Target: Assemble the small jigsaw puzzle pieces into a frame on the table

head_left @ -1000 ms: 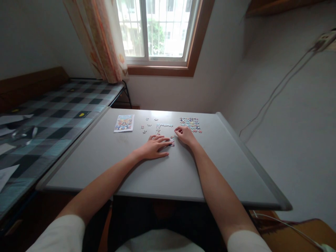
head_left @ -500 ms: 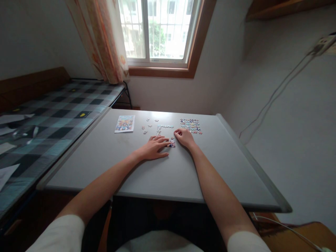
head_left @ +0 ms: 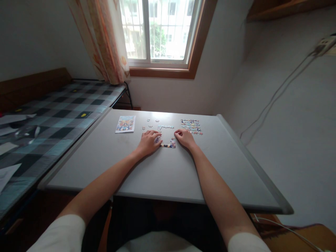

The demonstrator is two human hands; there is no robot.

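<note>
A partly joined jigsaw frame lies on the grey table, with its near strip between my hands. My left hand rests on the table at the frame's left side, fingers curled down onto the pieces there. My right hand sits at the frame's right side with the fingertips pinched together near its edge; whether they hold a piece is too small to tell. A patch of loose coloured pieces lies just beyond my right hand.
A small reference picture lies at the far left of the table, with a few stray pieces beside it. A bed with a checked cover adjoins the table's left edge. A wall runs along the right, a window behind.
My left hand has slid left and forward, off the near strip of pieces, which now shows between my hands. My right hand has hardly moved.
</note>
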